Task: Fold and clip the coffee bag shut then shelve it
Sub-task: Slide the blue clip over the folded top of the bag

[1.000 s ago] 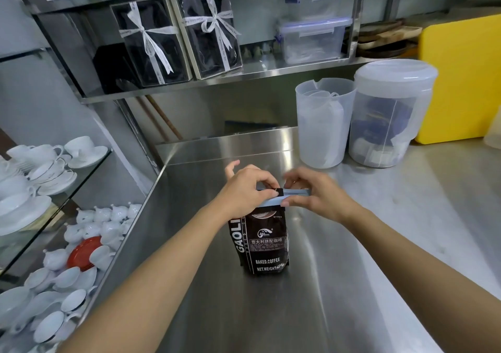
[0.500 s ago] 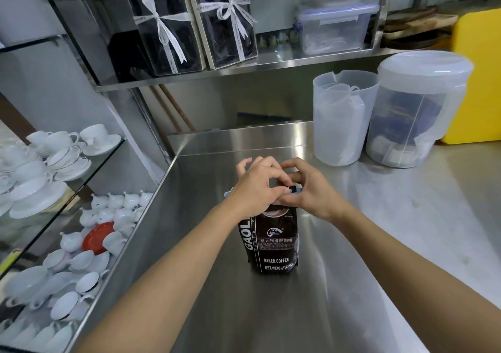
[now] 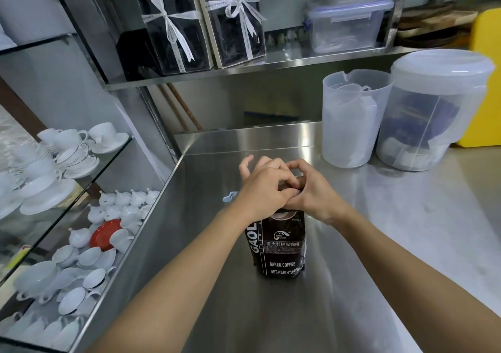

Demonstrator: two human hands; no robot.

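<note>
The coffee bag stands upright on the steel desk, just below the centre of the view, its printed front facing the camera. Both hands are pressed together over the bag's top edge. The left hand comes in from 7 o'clock and covers the top from the left, fingers curled down, with two fingers lifted free at its far side. The right hand comes in from 4 o'clock and its fingers meet the left hand's right over the top of the bag, gripping it. Whether the top is folded cannot be told, since the hands hide it. A light blue clip shows at 9 o'clock from the left hand, only its end visible beyond the wrist; what holds it cannot be seen.

At 1 o'clock from the bag stands a clear jug, and just beside it at 2 o'clock a lidded clear container. At 12 o'clock, above the desk, a steel shelf carries two ribboned gift boxes and a plastic storage box. At 9 o'clock, glass shelves hold white cups and saucers.
</note>
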